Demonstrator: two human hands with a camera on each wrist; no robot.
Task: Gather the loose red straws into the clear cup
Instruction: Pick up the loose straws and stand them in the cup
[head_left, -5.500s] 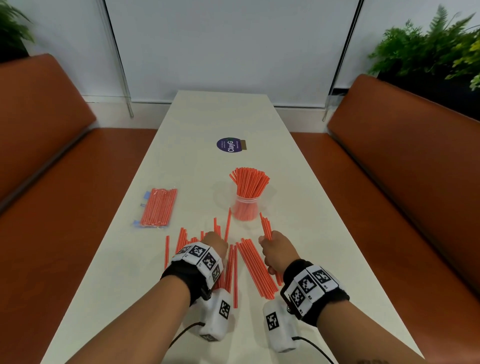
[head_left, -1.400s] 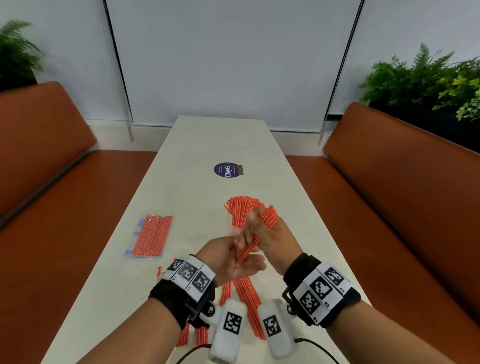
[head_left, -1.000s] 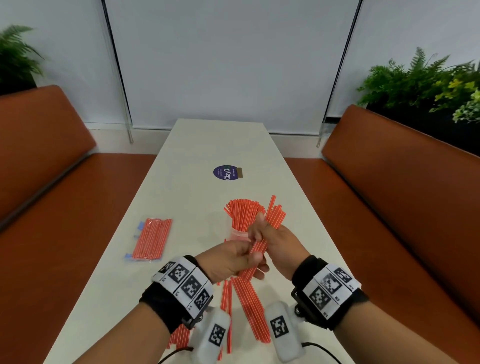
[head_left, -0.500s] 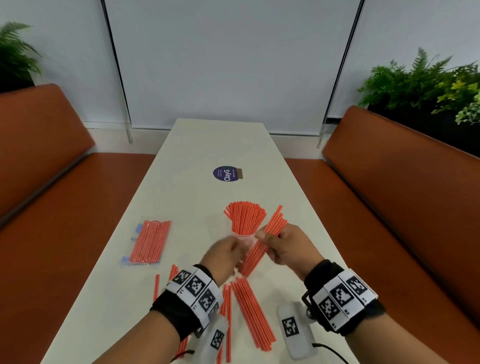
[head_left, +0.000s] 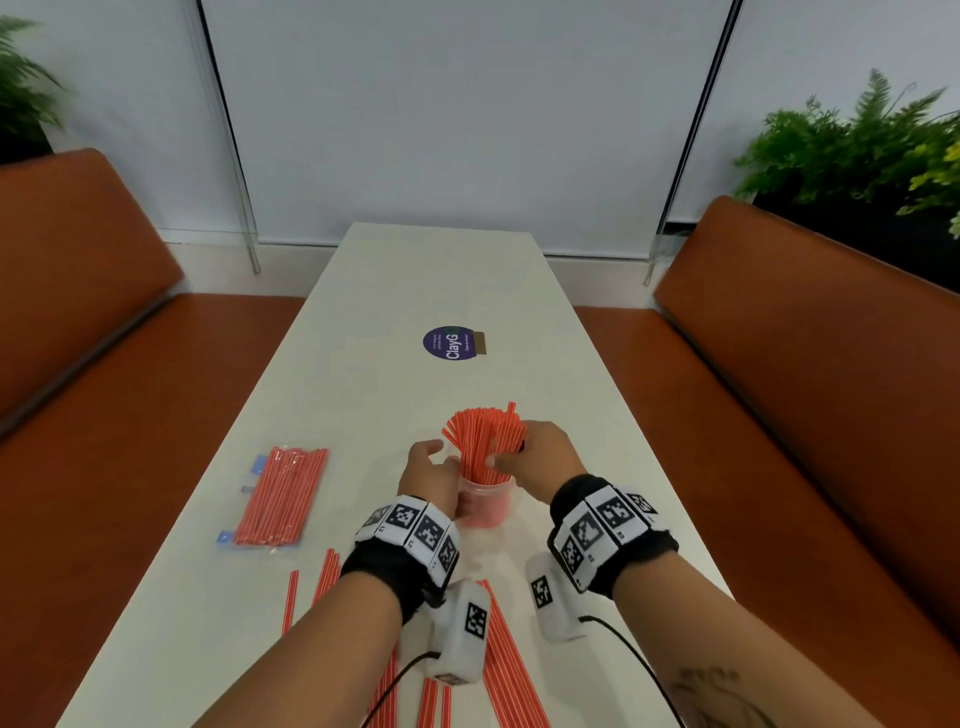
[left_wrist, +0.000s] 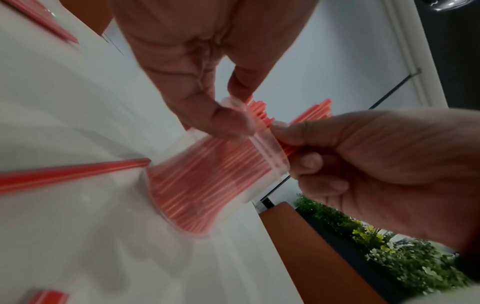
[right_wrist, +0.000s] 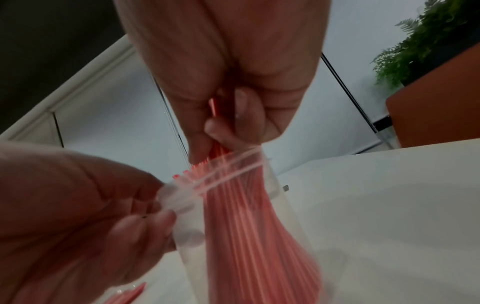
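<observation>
A clear cup (head_left: 485, 506) stands mid-table, packed with red straws (head_left: 480, 434) that fan out above its rim. My left hand (head_left: 428, 470) pinches the cup's rim (left_wrist: 262, 135) between thumb and finger. My right hand (head_left: 540, 452) grips a bundle of straws (right_wrist: 217, 148) just above the rim, their lower ends inside the cup (right_wrist: 249, 236). Several loose red straws (head_left: 511, 660) lie on the table near me, partly hidden under my wrists, with one more (head_left: 291, 597) off to the left.
A sealed packet of red straws (head_left: 280, 496) lies left of the cup. A round purple sticker (head_left: 449, 343) sits farther up the white table (head_left: 436, 280). Orange benches (head_left: 810, 395) run along both sides, with plants (head_left: 857, 140) behind.
My right hand carried its straw bundle from in front of me over to the cup and lowered it in. My left hand let go of the bundle and took the cup's rim.
</observation>
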